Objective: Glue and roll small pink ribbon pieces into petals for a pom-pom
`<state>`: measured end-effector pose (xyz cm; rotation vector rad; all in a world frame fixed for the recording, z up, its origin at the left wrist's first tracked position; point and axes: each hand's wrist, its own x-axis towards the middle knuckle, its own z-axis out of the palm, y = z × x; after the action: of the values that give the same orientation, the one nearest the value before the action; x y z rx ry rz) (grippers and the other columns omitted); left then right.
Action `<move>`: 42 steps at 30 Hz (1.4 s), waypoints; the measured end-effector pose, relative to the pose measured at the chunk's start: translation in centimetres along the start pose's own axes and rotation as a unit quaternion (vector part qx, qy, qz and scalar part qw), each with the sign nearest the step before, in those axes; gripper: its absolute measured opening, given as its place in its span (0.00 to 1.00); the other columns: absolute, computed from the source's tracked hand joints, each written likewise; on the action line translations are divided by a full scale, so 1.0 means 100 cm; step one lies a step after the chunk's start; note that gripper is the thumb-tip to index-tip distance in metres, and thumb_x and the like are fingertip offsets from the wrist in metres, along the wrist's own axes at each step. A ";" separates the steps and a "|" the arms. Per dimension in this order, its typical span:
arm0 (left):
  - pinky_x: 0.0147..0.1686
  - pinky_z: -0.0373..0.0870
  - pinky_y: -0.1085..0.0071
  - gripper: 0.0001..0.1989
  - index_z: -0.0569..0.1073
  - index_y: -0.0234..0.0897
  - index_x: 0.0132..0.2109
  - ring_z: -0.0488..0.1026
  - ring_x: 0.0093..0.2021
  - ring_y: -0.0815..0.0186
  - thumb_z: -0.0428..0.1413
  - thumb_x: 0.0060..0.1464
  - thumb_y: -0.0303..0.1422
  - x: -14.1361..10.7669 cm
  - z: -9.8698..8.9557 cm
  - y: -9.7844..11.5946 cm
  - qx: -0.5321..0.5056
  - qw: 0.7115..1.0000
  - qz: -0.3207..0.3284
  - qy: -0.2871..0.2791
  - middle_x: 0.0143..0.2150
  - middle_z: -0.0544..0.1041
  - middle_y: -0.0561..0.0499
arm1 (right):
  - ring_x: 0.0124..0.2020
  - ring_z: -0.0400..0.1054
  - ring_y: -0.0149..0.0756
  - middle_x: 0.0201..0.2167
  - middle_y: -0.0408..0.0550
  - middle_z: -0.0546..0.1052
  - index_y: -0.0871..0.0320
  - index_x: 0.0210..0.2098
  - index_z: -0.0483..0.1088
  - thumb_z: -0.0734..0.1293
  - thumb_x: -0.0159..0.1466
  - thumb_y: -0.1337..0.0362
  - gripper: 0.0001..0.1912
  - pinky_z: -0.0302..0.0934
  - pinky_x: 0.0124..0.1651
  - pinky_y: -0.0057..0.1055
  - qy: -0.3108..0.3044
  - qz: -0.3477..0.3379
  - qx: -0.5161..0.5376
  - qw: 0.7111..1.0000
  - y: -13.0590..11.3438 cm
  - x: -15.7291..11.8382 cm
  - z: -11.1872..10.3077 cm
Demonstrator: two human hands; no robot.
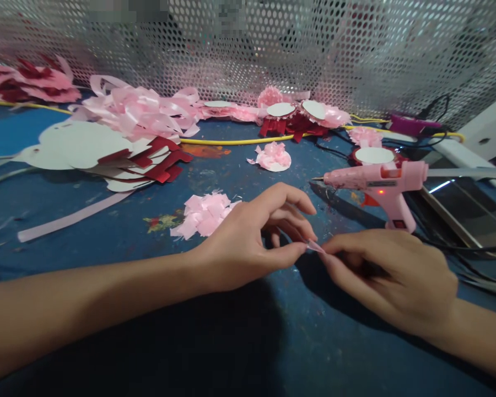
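A small piece of pink ribbon is pinched between my two hands above the blue table. My left hand has its thumb and a finger closed on the ribbon's left end, the other fingers curled loosely. My right hand grips the right end between thumb and forefinger. Behind my left wrist lies a pile of short pink ribbon pieces. Farther back sits a pale disc with pink ribbon pieces on it. A pink glue gun, its red light on, stands beyond my right hand, nozzle pointing left.
White and dark red cutouts lie at the left beside long pink ribbons. A yellow cable crosses the table before a perforated metal panel. A dark glossy device and cords lie at the right.
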<state>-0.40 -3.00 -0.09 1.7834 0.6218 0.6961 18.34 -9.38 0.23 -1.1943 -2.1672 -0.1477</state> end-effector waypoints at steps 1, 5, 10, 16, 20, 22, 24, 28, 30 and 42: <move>0.29 0.65 0.78 0.16 0.62 0.41 0.44 0.76 0.35 0.70 0.55 0.51 0.20 0.000 0.000 0.000 -0.001 1.000 0.002 -0.004 0.34 0.78 0.56 | 0.13 0.63 0.22 0.13 0.35 0.69 0.56 0.29 0.71 0.62 0.65 0.65 0.09 0.55 0.20 0.23 -0.001 -0.001 0.002 1.000 0.000 0.000 0.000; 0.29 0.65 0.79 0.17 0.61 0.41 0.45 0.75 0.33 0.73 0.54 0.51 0.19 0.001 -0.002 -0.002 0.013 0.999 0.024 -0.018 0.33 0.77 0.58 | 0.13 0.62 0.23 0.12 0.34 0.68 0.56 0.29 0.70 0.62 0.65 0.66 0.09 0.53 0.20 0.23 -0.010 -0.004 0.012 1.000 0.002 -0.002 0.000; 0.29 0.65 0.80 0.17 0.60 0.41 0.45 0.74 0.33 0.74 0.54 0.52 0.21 0.000 -0.001 -0.002 0.053 0.998 0.038 -0.022 0.32 0.76 0.59 | 0.14 0.61 0.24 0.14 0.35 0.68 0.57 0.30 0.69 0.63 0.65 0.66 0.07 0.54 0.21 0.24 -0.022 -0.012 0.032 0.999 0.004 -0.004 0.003; 0.32 0.69 0.79 0.17 0.61 0.40 0.45 0.73 0.31 0.75 0.54 0.50 0.21 -0.001 0.001 -0.001 0.124 0.988 0.085 -0.035 0.32 0.73 0.60 | 0.14 0.60 0.24 0.13 0.34 0.67 0.56 0.29 0.68 0.63 0.64 0.66 0.07 0.53 0.21 0.24 -0.023 -0.018 0.053 0.998 0.004 -0.006 0.006; 0.34 0.70 0.80 0.18 0.61 0.39 0.46 0.72 0.30 0.76 0.54 0.49 0.19 -0.002 0.003 -0.002 0.140 0.984 0.106 -0.038 0.31 0.71 0.59 | 0.14 0.60 0.24 0.14 0.34 0.67 0.56 0.29 0.67 0.64 0.63 0.66 0.06 0.53 0.21 0.24 -0.016 -0.012 0.057 0.998 0.004 -0.007 0.007; 0.34 0.70 0.81 0.19 0.61 0.38 0.46 0.72 0.30 0.76 0.54 0.49 0.19 -0.002 0.004 -0.003 0.147 0.982 0.111 -0.038 0.31 0.71 0.59 | 0.14 0.60 0.24 0.14 0.35 0.67 0.57 0.29 0.68 0.64 0.62 0.65 0.06 0.53 0.21 0.24 -0.015 -0.010 0.058 0.998 0.004 -0.008 0.007; 0.34 0.71 0.81 0.18 0.61 0.38 0.46 0.71 0.30 0.76 0.54 0.49 0.19 -0.003 0.005 -0.003 0.154 0.981 0.115 -0.037 0.32 0.71 0.59 | 0.14 0.60 0.24 0.13 0.35 0.67 0.57 0.28 0.68 0.64 0.62 0.65 0.06 0.53 0.20 0.24 -0.015 -0.009 0.057 0.998 0.004 -0.008 0.008; 0.34 0.71 0.83 0.17 0.62 0.38 0.46 0.72 0.31 0.77 0.54 0.50 0.19 -0.003 0.004 -0.002 0.169 0.978 0.118 -0.033 0.33 0.72 0.59 | 0.14 0.60 0.24 0.14 0.34 0.67 0.56 0.31 0.67 0.66 0.61 0.65 0.03 0.53 0.20 0.24 -0.010 0.015 0.062 0.998 0.003 -0.008 0.008; 0.34 0.70 0.84 0.17 0.62 0.39 0.45 0.72 0.31 0.77 0.54 0.50 0.20 -0.004 0.003 -0.002 0.185 0.975 0.118 -0.029 0.33 0.72 0.59 | 0.16 0.64 0.24 0.18 0.34 0.71 0.55 0.33 0.65 0.66 0.60 0.66 0.04 0.55 0.21 0.23 -0.006 0.031 0.070 0.997 0.002 -0.007 0.007; 0.37 0.67 0.83 0.17 0.63 0.38 0.43 0.72 0.34 0.77 0.56 0.48 0.19 -0.005 0.004 0.000 0.274 0.945 0.182 -0.006 0.37 0.73 0.58 | 0.29 0.72 0.26 0.29 0.39 0.76 0.54 0.34 0.61 0.65 0.58 0.72 0.10 0.64 0.32 0.22 0.000 0.042 0.146 0.988 0.003 -0.006 0.007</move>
<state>-0.43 -3.63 -0.26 2.4587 0.5099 0.8101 18.47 -9.36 -0.78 -1.1122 -2.0492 0.1993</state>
